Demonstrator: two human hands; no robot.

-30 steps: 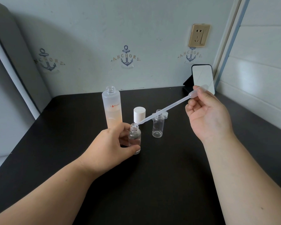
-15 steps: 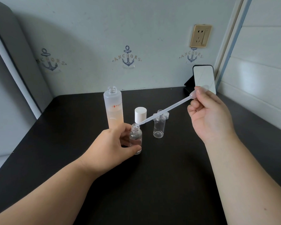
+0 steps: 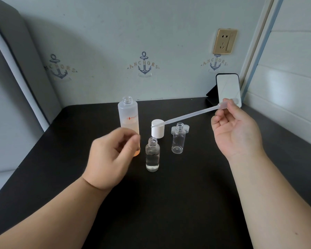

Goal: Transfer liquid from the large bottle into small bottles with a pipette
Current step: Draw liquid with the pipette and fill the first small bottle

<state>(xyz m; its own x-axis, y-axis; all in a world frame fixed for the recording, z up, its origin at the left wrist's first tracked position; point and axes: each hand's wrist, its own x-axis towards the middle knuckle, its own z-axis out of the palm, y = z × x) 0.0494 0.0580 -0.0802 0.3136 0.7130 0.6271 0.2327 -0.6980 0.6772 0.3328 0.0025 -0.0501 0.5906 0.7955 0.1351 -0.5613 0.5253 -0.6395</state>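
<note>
A: What is differing from half a second ago?

B: The left hand is no longer gripping the near small bottle; it is hovering just left of it, fingers loosely curled and holding nothing. The pipette tip is no longer sitting in that bottle's neck; it is lifted and lying across the view above the white cap.

A: Anything hard to make out?

B: The left fingertips are blurring (motion, it seems), and they are covering the lower part of the large bottle. Both forearms are running off the bottom edge. The pipette bulb is partly hiding behind the right fingers.

A: How are the hands sitting?

B: Nearest, the left hand is floating above the black tabletop, back toward the camera. The near small bottle is standing upright beside it, open-necked, with clear liquid reaching most of the way up. Further back, the second small bottle is standing upright with nothing visible inside it, right of the cap. The right hand is raised, palm toward the camera, pinching the pipette bulb at the top. Behind it a phone is leaning near the wall.
</note>
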